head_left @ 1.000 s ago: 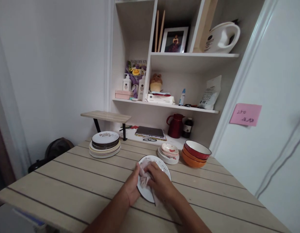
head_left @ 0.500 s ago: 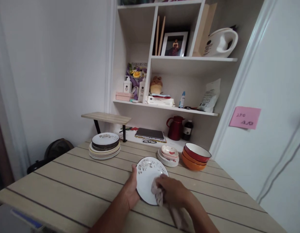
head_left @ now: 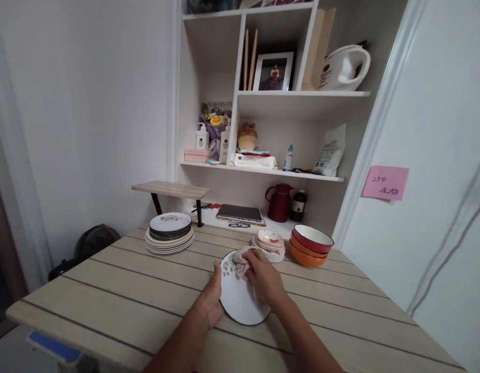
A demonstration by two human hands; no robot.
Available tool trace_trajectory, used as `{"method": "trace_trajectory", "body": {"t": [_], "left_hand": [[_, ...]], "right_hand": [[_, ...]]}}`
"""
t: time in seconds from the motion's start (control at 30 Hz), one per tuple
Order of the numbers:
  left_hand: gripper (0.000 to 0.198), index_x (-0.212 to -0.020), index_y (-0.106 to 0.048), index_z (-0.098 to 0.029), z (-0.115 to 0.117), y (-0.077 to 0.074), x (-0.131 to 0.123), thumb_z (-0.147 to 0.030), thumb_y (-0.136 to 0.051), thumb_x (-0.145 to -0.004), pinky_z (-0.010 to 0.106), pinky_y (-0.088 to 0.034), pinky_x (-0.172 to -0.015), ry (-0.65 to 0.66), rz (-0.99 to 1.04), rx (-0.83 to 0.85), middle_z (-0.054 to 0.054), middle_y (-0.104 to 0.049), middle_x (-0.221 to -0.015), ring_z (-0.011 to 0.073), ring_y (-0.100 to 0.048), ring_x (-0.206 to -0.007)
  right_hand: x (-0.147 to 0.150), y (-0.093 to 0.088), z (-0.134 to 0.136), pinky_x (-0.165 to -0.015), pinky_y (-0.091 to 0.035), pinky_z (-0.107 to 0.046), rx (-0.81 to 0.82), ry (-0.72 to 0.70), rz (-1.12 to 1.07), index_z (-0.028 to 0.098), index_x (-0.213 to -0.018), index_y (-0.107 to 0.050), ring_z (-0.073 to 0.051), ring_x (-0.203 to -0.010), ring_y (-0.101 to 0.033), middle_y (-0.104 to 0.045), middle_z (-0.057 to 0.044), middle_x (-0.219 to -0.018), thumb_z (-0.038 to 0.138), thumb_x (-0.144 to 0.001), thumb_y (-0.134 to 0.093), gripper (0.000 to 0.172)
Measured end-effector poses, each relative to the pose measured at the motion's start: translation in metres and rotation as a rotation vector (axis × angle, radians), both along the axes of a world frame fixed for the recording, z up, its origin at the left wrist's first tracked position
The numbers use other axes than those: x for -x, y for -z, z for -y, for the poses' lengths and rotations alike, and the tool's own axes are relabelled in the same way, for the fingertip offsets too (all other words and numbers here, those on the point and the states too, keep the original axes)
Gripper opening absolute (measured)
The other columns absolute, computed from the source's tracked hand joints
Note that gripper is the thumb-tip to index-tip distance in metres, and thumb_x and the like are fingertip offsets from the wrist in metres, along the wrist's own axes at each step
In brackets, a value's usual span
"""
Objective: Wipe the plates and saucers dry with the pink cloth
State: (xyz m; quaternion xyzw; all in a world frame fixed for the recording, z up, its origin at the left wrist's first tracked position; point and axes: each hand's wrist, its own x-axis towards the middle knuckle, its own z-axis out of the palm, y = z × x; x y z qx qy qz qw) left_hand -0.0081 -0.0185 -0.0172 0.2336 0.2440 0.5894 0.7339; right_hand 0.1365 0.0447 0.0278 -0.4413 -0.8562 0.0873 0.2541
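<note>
A white plate (head_left: 240,303) with a dark rim and a floral pattern is tilted up above the table's near middle. My left hand (head_left: 212,298) grips its left edge, thumb on the front and the other fingers behind. Bunched in my right hand (head_left: 265,277) is a pale pinkish cloth (head_left: 241,257), pressed on the plate's upper part over the flowers. Part of the pattern is hidden under the cloth and fingers. Just beyond the plate stands a stack of small plates (head_left: 277,255) with heart-patterned dishes (head_left: 269,238) on top.
On the slatted table (head_left: 119,295), a stack of plates (head_left: 170,223) stands at left by a small raised shelf (head_left: 170,189). Orange and red bowls (head_left: 310,254) are nested at right. Behind are a laptop (head_left: 240,213), a red jug (head_left: 279,203) and a dark bottle (head_left: 298,205).
My right hand has moved the cloth from the plate's lower right up to its upper part. My left hand keeps its hold on the plate. The view has shifted slightly.
</note>
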Motion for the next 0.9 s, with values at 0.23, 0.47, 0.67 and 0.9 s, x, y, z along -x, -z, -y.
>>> {"method": "trace_trajectory", "body": {"t": [0.23, 0.47, 0.67, 0.9], "left_hand": [[0.081, -0.133, -0.052, -0.018, 0.001, 0.003, 0.005, -0.075, -0.038, -0.077, 0.043, -0.041, -0.102, 0.030, 0.087, -0.021, 0.016, -0.069, -0.117, 0.0296, -0.061, -0.114], [0.079, -0.131, -0.053, -0.013, 0.001, -0.003, 0.003, -0.071, -0.037, -0.081, 0.043, -0.044, -0.098, 0.025, 0.065, -0.027, 0.017, -0.070, -0.113, 0.0295, -0.064, -0.109], [0.080, -0.132, -0.052, -0.015, -0.002, 0.001, 0.000, -0.073, -0.037, -0.080, 0.043, -0.041, -0.101, 0.009, 0.020, -0.012, 0.016, -0.069, -0.116, 0.0287, -0.063, -0.111], [0.081, -0.138, -0.047, -0.017, 0.000, 0.001, 0.001, -0.073, -0.033, -0.081, 0.044, -0.037, -0.105, 0.046, 0.017, -0.037, 0.016, -0.065, -0.123, 0.0289, -0.060, -0.117]], "right_hand": [[-0.021, 0.003, 0.016, -0.063, -0.029, -0.026, 0.172, -0.179, 0.334, 0.023, -0.100, -0.059, -0.019, -0.085, -0.056, -0.060, -0.003, -0.103, 0.012, -0.065, -0.058, 0.036], [0.025, 0.015, 0.023, -0.078, -0.037, -0.026, 0.069, -0.318, 0.046, 0.024, -0.111, -0.054, -0.018, -0.100, -0.053, -0.052, -0.004, -0.120, 0.008, -0.071, -0.052, 0.043], [0.018, 0.004, 0.004, -0.085, -0.039, -0.030, -0.075, -0.053, -0.042, 0.026, -0.115, -0.057, -0.022, -0.109, -0.053, -0.054, -0.006, -0.121, 0.018, -0.081, -0.055, 0.035], [-0.002, 0.007, -0.002, -0.065, -0.039, -0.028, -0.009, 0.237, 0.047, 0.026, -0.112, -0.058, -0.021, -0.092, -0.060, -0.053, -0.006, -0.122, 0.025, -0.084, -0.055, 0.029]]}}
